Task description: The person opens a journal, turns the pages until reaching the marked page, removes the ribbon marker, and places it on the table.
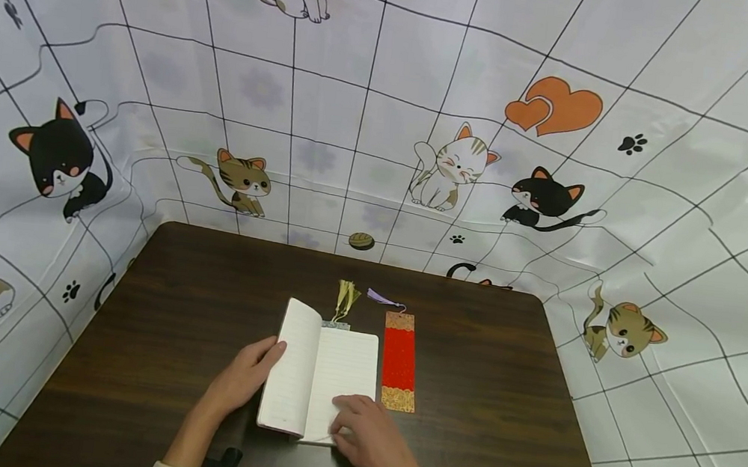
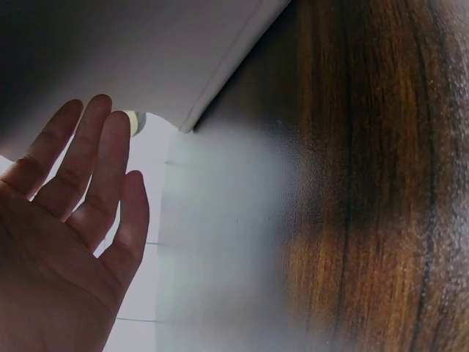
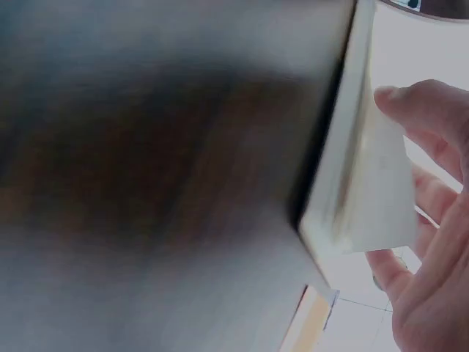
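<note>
An open lined notebook (image 1: 345, 381) lies on the dark table, its left part standing tilted up. My left hand (image 1: 246, 371) holds that raised part at its outer edge, thumb at the front; in the left wrist view its fingers (image 2: 110, 169) stretch out along the cover's back. Over the lower right page, my right hand (image 1: 368, 436) has bent fingers. A lifted page corner (image 3: 388, 213) lies between its thumb and fingers in the right wrist view. Beside the notebook lies a red bookmark (image 1: 399, 352) with gold ends and a purple tassel.
A yellow-green tassel (image 1: 343, 300) on a silvery strip (image 1: 336, 325) sticks out past the notebook's top edge. The dark wooden table (image 1: 487, 395) meets white, cat-printed sheeting (image 1: 332, 102) at the back and sides.
</note>
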The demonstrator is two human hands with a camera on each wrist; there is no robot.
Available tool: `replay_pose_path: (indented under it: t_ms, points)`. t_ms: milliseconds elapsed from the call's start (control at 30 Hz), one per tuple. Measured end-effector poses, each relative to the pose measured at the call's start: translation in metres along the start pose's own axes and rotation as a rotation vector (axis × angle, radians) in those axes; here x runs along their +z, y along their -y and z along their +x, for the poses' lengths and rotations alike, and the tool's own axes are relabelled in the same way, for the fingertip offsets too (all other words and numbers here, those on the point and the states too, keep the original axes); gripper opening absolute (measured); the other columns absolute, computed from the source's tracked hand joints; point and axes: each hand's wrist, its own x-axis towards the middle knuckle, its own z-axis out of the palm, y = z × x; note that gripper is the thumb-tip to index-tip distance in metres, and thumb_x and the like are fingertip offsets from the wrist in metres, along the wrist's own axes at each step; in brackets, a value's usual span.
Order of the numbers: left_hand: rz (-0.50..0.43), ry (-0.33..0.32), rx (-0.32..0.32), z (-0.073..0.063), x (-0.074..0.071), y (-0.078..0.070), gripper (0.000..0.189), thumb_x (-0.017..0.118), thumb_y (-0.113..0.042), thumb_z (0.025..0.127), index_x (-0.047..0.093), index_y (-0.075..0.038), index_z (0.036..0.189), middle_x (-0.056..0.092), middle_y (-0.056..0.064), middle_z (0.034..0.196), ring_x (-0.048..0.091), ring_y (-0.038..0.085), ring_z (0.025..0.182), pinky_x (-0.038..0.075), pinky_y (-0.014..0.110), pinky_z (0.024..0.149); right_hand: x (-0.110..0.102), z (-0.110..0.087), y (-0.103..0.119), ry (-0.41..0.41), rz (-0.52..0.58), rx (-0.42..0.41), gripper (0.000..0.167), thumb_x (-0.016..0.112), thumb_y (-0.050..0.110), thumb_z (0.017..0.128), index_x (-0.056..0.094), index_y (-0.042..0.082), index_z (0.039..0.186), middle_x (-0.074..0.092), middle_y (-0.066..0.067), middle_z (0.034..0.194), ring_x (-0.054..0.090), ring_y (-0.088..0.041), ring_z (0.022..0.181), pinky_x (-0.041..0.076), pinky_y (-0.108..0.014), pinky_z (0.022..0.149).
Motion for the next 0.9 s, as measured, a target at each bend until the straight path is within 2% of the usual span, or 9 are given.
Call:
replay_pose_path:
  t_ms: [133,267,433,567,667,733,800,900]
  points:
    - [-0.015,0.001,-0.004,-0.001,0.000,0.001,0.071,0.044,-0.052,0.115,0.043,0.001,0.162,0.051,0.024,0.162,0.043,0.041,0.156,0.034,0.062,0.125,0.002,-0.005,0.001,-0.032,-0.012,0.028,0.014,0.081,0.024,0.097,0.076,0.032,0.108,0.068,0.005,0.144,0.059,-0.020,0.136,0.048,-0.050,0.115]
    - [-0.005,-0.002,-0.017,-0.002,0.001,0.001,0.074,0.043,-0.055,0.115,0.043,0.001,0.162,0.050,0.023,0.163,0.042,0.041,0.156,0.033,0.062,0.126,-0.003,-0.007,0.004,-0.094,0.011,0.116,0.041,0.087,0.021,0.090,0.072,0.030,0.127,0.060,0.000,0.155,0.055,-0.027,0.141,0.047,-0.058,0.116]
    - [-0.010,-0.006,-0.045,-0.002,0.002,0.000,0.076,0.043,-0.059,0.113,0.044,0.000,0.162,0.050,0.021,0.163,0.041,0.040,0.157,0.032,0.062,0.126,-0.004,-0.004,0.004,-0.303,0.007,0.171,0.080,0.098,0.017,0.076,0.060,0.025,0.147,0.043,-0.010,0.169,0.051,-0.035,0.146,0.050,-0.060,0.113]
    - [-0.020,-0.001,-0.049,-0.001,0.003,0.000,0.077,0.043,-0.059,0.113,0.043,0.000,0.163,0.050,0.021,0.163,0.040,0.040,0.157,0.032,0.062,0.126,-0.003,0.003,0.006,-0.410,0.102,0.237,0.101,0.097,0.016,0.077,0.043,0.019,0.163,0.037,-0.009,0.173,0.049,-0.034,0.150,0.051,-0.056,0.113]
    - [-0.018,0.006,-0.053,-0.001,0.003,0.002,0.079,0.042,-0.060,0.113,0.041,0.000,0.164,0.048,0.022,0.165,0.038,0.040,0.159,0.030,0.062,0.127,0.000,0.008,0.011,-0.402,0.213,0.288,0.105,0.092,0.023,0.086,0.030,0.020,0.170,0.038,-0.006,0.174,0.048,-0.031,0.152,0.048,-0.054,0.117]
    - [-0.019,0.002,-0.057,-0.001,0.003,0.002,0.079,0.043,-0.061,0.113,0.041,-0.001,0.164,0.049,0.020,0.165,0.039,0.039,0.158,0.031,0.062,0.127,0.002,0.011,0.016,-0.371,0.256,0.294,0.100,0.087,0.027,0.092,0.026,0.021,0.172,0.039,-0.003,0.173,0.048,-0.029,0.153,0.046,-0.053,0.119]
    - [-0.012,-0.005,-0.055,-0.001,0.004,0.003,0.076,0.043,-0.061,0.113,0.046,-0.003,0.162,0.057,0.018,0.159,0.048,0.038,0.153,0.035,0.061,0.125,0.003,0.014,0.021,-0.340,0.244,0.263,0.092,0.081,0.033,0.098,0.027,0.024,0.172,0.042,-0.001,0.172,0.051,-0.027,0.151,0.046,-0.053,0.119]
    - [-0.017,-0.022,-0.044,0.000,0.004,0.003,0.068,0.044,-0.059,0.113,0.055,-0.008,0.156,0.068,0.012,0.143,0.062,0.030,0.134,0.045,0.055,0.118,0.005,0.018,0.029,-0.324,0.199,0.161,0.077,0.075,0.036,0.102,0.036,0.028,0.168,0.046,0.002,0.169,0.055,-0.025,0.148,0.048,-0.052,0.117]
